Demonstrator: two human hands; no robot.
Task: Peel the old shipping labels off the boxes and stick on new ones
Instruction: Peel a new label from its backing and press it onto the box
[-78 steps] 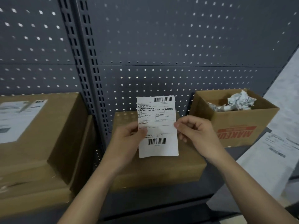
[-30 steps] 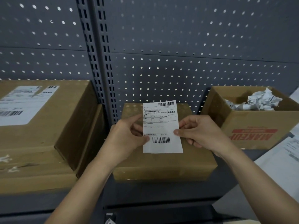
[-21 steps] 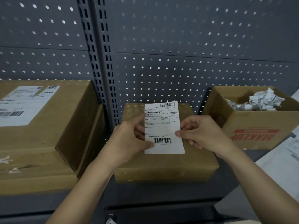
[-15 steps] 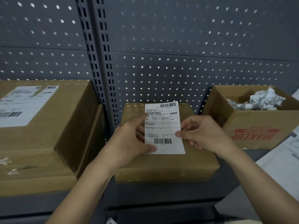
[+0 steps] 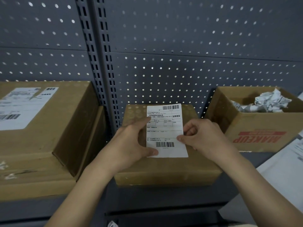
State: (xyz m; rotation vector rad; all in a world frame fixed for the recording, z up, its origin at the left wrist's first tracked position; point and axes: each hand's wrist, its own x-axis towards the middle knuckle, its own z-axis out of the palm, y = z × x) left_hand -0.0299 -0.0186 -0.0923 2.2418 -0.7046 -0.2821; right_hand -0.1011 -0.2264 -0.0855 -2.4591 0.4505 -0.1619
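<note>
Standing by the shelving, I see a white rectangular paper shipping label (image 5: 165, 128) held face up over the top of a small flat brown cardboard box (image 5: 164, 171) that sits on the dark shelf (image 5: 164, 199), dead centre in front of the person. The left hand (image 5: 129, 143) has the label's 9 o'clock edge in its grip, with the thumb on the lower corner and a fingertip near the upper one. The right hand (image 5: 203, 136) has a narrow thumb-and-forefinger grip on the 3 o'clock edge. I cannot tell whether the paper already touches the cardboard or floats just above it, nor whether its backing is off. This looks like the placing step for the new label. To do it well, I would square the long edges with the box sides, set one short edge down first, then smooth across toward the other so no air or crease is trapped. The grip should stay at the very margins, so that fingers stay clear of the glue and the barcodes. The paper is thin and will curl or stick crooked if let go early. At 9 o'clock a large brown cardboard box (image 5: 68, 128) carries a white label on its top. At 2 o'clock an open brown cardboard box (image 5: 255, 128) with red lettering holds crumpled white paper scraps (image 5: 265, 102). White printed sheets (image 5: 287, 177) lie at 4 o'clock, and a grey perforated back panel (image 5: 180, 46) rises at 12.
</note>
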